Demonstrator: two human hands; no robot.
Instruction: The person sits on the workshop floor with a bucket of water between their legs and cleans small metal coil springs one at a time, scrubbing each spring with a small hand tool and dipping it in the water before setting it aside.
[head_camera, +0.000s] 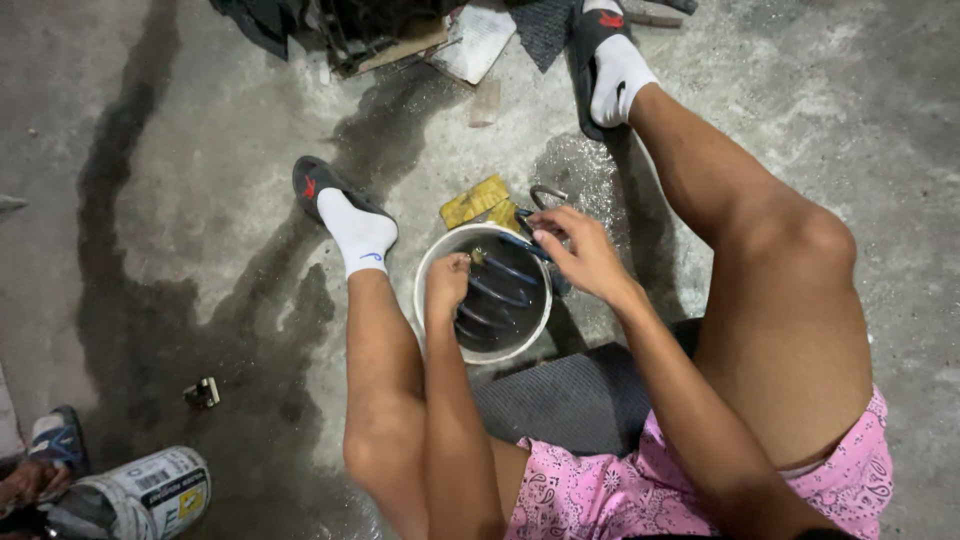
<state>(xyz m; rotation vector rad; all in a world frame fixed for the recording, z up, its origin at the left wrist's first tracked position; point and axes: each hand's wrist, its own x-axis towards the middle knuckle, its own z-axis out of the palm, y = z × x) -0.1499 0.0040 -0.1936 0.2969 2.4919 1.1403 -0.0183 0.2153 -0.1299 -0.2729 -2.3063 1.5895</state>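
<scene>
Holding a small metal part (477, 257) tight, the left hand (446, 283) fingers hang over the white bucket (428, 262). The right hand (585, 255) fingers pinch a dark tool (528, 243) beside it. Wet fingers could slip and drop the part in.

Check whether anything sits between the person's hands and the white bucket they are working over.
Nothing visible does. The left hand is at the rim of the white bucket, holding a small part, and the right hand reaches over the opposite rim onto a dark tool lying across it.

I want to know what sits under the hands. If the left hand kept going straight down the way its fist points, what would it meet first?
Most likely the dark curved metal parts lying inside the white bucket. The left hand is already over the bucket's opening; how deep those parts lie is unclear.
</scene>
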